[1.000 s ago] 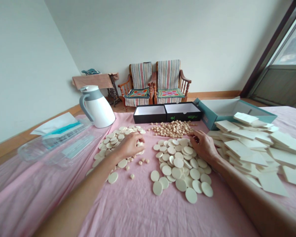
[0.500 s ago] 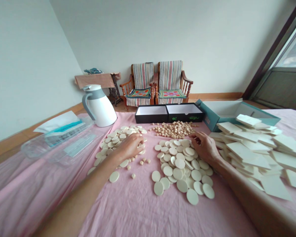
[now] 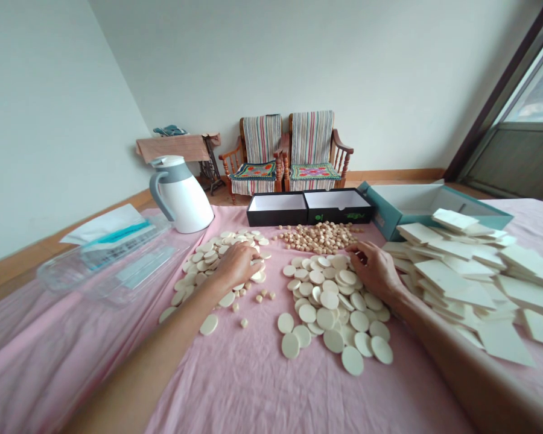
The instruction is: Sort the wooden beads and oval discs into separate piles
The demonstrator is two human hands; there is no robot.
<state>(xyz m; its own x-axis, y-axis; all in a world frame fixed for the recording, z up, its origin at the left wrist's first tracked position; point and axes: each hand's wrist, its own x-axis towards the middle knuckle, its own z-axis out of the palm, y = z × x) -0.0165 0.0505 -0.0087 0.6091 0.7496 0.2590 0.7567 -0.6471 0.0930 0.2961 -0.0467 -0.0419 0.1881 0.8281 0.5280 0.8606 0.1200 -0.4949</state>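
My left hand (image 3: 239, 264) rests over the right side of the left pile of pale round discs (image 3: 201, 265), its fingers curled down; whatever they may hold is hidden. My right hand (image 3: 371, 264) is at the upper right edge of the other disc pile (image 3: 328, 300), just below the heap of small wooden beads (image 3: 319, 237). Its fingers are bent together, and anything between them is too small to make out. A few loose beads (image 3: 259, 298) lie on the pink cloth between the two disc piles.
Pale square tiles (image 3: 452, 277) are heaped at the right, before a teal box (image 3: 389, 220). Two black boxes (image 3: 278, 217) stand behind the beads. A white jug (image 3: 187, 205) and clear plastic packaging (image 3: 104, 256) are at the left. Two chairs (image 3: 312, 141) stand beyond.
My left hand has shifted very slightly, its fingers still over the left disc pile. My right hand has hardly moved. The piles look the same.
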